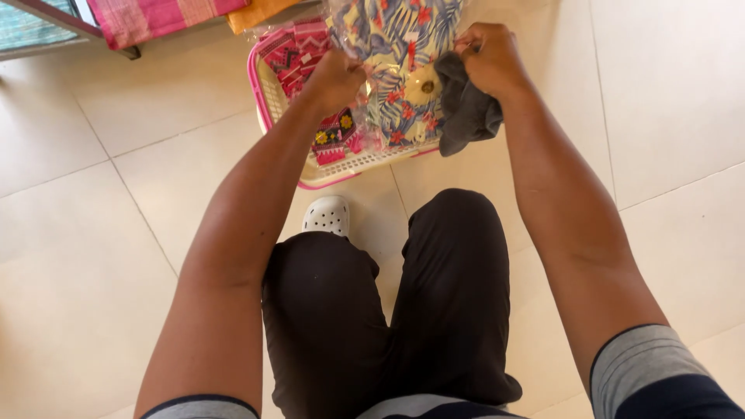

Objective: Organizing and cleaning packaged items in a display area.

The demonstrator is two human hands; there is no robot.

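Hands grip cloth over the pink laundry basket point(268, 93) on the tiled floor point(101, 233). My left hand point(335, 77) pinches a floral garment point(400, 46); my right hand point(489, 56) clutches its other edge with a grey cloth point(468, 112).

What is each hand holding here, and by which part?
Both hands grip the top edge of a floral-print cloth: left hand, right hand. The right also clutches a dark grey cloth by its upper end.

A home, by its cream tiled floor point(116, 233), pink laundry basket point(268, 97) of clothes and striped bedding point(147, 17).
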